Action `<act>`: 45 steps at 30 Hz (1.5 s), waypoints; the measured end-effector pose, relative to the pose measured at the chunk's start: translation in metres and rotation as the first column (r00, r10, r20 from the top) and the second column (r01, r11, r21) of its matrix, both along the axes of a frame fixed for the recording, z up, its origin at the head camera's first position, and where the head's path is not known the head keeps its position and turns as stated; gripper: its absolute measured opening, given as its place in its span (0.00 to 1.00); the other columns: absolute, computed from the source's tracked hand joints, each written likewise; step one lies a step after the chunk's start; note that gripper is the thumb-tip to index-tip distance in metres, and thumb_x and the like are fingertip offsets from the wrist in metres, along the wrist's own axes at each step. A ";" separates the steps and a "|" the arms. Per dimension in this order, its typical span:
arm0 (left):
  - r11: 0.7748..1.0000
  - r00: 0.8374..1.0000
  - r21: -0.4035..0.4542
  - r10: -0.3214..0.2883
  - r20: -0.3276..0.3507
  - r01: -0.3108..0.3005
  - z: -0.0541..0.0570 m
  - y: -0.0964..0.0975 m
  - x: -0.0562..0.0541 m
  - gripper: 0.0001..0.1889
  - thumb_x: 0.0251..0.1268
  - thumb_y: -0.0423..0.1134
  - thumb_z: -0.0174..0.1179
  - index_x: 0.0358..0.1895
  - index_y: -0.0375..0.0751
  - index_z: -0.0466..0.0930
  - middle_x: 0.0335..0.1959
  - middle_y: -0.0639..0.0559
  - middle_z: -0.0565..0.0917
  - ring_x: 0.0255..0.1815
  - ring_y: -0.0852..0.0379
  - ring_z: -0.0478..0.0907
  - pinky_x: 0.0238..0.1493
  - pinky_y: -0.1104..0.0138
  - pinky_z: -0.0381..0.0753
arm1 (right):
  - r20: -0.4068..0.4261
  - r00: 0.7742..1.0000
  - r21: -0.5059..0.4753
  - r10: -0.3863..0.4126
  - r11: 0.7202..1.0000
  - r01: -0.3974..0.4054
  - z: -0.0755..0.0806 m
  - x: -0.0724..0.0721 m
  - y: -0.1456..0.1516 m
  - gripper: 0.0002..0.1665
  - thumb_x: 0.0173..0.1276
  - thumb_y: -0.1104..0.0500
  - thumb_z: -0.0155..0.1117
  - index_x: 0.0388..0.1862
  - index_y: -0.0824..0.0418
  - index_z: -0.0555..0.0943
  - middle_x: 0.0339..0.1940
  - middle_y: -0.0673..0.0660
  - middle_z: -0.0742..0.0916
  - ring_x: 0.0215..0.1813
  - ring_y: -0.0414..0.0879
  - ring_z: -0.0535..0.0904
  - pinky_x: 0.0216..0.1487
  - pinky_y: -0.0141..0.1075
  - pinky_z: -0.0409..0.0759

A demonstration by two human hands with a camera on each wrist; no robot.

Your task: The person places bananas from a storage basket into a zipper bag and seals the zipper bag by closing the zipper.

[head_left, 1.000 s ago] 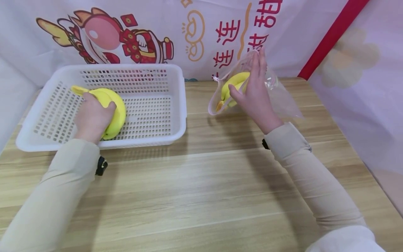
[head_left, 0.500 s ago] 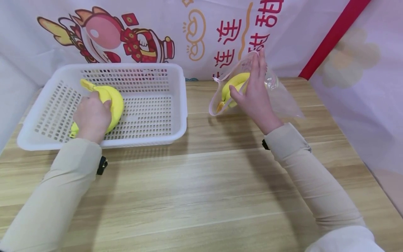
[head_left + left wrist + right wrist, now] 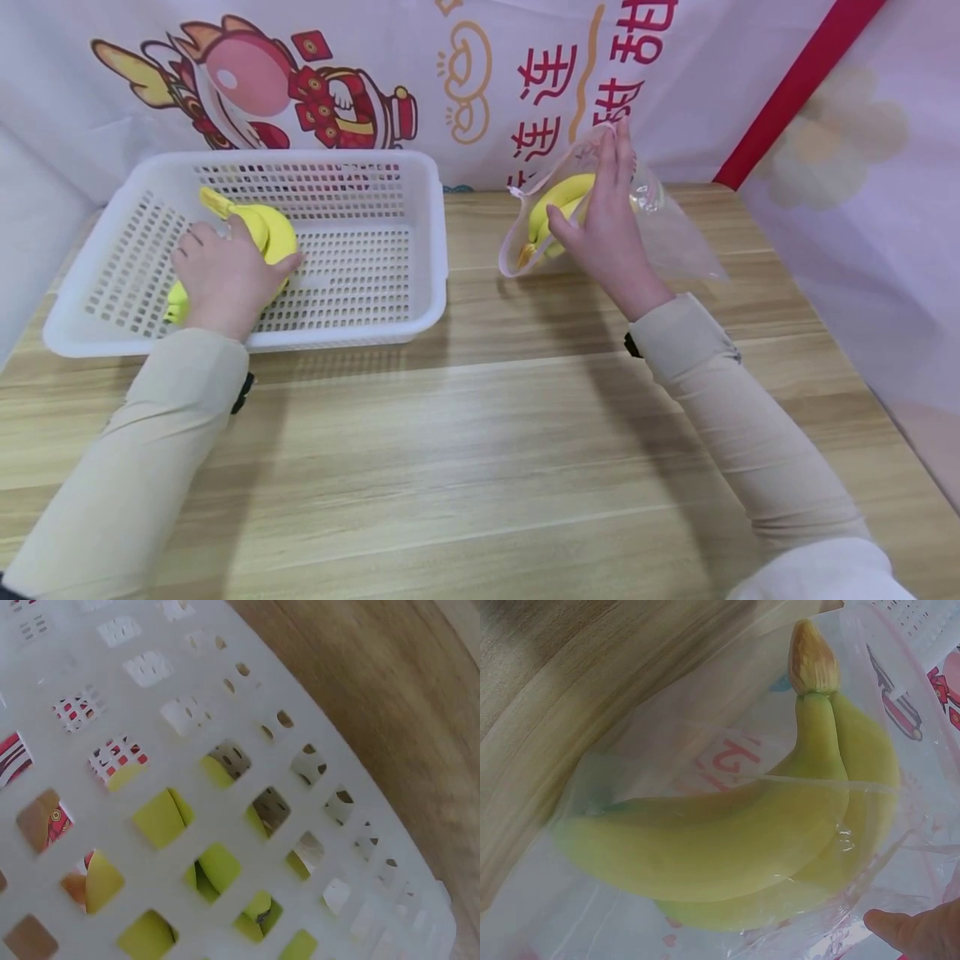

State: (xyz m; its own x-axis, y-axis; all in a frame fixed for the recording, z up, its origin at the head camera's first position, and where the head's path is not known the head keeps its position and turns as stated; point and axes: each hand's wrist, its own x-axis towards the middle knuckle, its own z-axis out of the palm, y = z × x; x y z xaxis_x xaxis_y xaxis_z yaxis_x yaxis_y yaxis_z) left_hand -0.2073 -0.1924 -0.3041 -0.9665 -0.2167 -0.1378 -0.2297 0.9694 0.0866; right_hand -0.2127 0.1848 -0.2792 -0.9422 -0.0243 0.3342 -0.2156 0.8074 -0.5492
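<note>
the thumb of the left hand (image 3: 228, 271) has swung outward, its grip now wide over smooth loose bananas (image 3: 279, 237) inside the perforated basket (image 3: 337, 339). right of the basket, across wood-grained tabletop (image 3: 465, 450), the straight-fingered right hand (image 3: 606, 218), grip wide, touches a clear bag (image 3: 678, 242) around curved bagged bananas (image 3: 720, 847).

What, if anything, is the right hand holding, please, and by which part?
The right hand holds the clear zip bag at its open mouth, fingers outstretched.

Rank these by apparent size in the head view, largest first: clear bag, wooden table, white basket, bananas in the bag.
1. Wooden table
2. White basket
3. Clear bag
4. Bananas in the bag, partly hidden
</note>
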 end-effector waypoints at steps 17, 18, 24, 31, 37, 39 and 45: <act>0.977 0.993 -0.180 -0.103 0.050 0.110 -0.004 -0.002 0.001 0.57 0.56 0.48 0.62 0.68 0.13 0.29 0.58 0.11 0.55 0.60 0.21 0.54 0.67 0.37 0.55 | 0.006 1.000 0.009 0.007 1.000 -0.007 0.001 0.002 0.000 0.58 0.65 0.55 0.62 0.78 0.59 0.33 0.79 0.51 0.33 0.80 0.46 0.45 0.69 0.41 0.71; 0.979 0.994 -0.177 -0.100 0.043 0.106 -0.004 -0.002 0.001 0.56 0.56 0.47 0.61 0.68 0.13 0.30 0.58 0.11 0.55 0.60 0.21 0.55 0.67 0.37 0.56 | 0.007 1.000 0.010 0.007 1.000 -0.007 0.001 0.002 0.000 0.58 0.65 0.55 0.62 0.78 0.59 0.33 0.79 0.51 0.33 0.80 0.46 0.44 0.69 0.42 0.70; 0.986 0.997 -0.150 -0.081 -0.015 0.077 -0.002 0.001 0.000 0.53 0.58 0.48 0.60 0.70 0.17 0.34 0.60 0.13 0.57 0.57 0.24 0.57 0.65 0.39 0.59 | 0.000 1.000 0.022 0.008 1.000 -0.008 0.001 0.002 0.001 0.58 0.65 0.54 0.63 0.78 0.59 0.33 0.79 0.51 0.34 0.80 0.45 0.39 0.72 0.41 0.66; 0.988 0.994 -0.142 -0.074 -0.075 0.063 -0.001 0.003 0.003 0.44 0.58 0.49 0.61 0.63 0.15 0.52 0.53 0.17 0.63 0.50 0.27 0.61 0.57 0.40 0.65 | 0.013 1.000 0.027 0.003 1.000 -0.004 0.001 0.003 0.001 0.58 0.65 0.54 0.63 0.78 0.59 0.33 0.79 0.50 0.33 0.80 0.45 0.40 0.71 0.41 0.67; 0.992 0.994 -0.110 -0.070 -0.086 0.060 0.000 0.003 0.004 0.42 0.60 0.50 0.58 0.62 0.16 0.53 0.49 0.20 0.65 0.48 0.28 0.61 0.56 0.40 0.66 | 0.022 1.000 0.027 0.003 1.000 -0.004 0.002 0.004 0.001 0.58 0.65 0.55 0.63 0.78 0.60 0.33 0.79 0.51 0.33 0.81 0.46 0.39 0.72 0.42 0.66; 0.994 0.994 -0.097 -0.063 -0.093 0.054 0.001 0.003 0.005 0.41 0.60 0.50 0.57 0.62 0.16 0.54 0.48 0.20 0.65 0.48 0.29 0.62 0.55 0.40 0.66 | 0.024 1.000 0.027 0.004 1.000 -0.005 0.002 0.004 0.002 0.58 0.65 0.55 0.63 0.78 0.60 0.33 0.79 0.51 0.33 0.81 0.46 0.38 0.71 0.42 0.67; 1.000 0.989 0.014 -0.006 -0.147 0.009 0.001 0.004 0.005 0.39 0.61 0.51 0.52 0.61 0.17 0.54 0.48 0.23 0.66 0.49 0.30 0.62 0.52 0.39 0.69 | 0.033 0.999 0.033 0.005 0.999 -0.006 0.003 0.004 0.002 0.58 0.65 0.54 0.62 0.78 0.60 0.33 0.79 0.51 0.32 0.81 0.46 0.39 0.71 0.42 0.67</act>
State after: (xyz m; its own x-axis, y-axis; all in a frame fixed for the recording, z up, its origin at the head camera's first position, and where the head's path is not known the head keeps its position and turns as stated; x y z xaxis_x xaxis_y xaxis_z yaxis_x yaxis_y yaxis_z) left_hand -0.2026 -0.1889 -0.3028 -0.9781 -0.2084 0.0025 -0.2062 0.9694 0.1331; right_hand -0.2090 0.1865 -0.2765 -0.9524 -0.0403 0.3020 -0.2026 0.8240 -0.5291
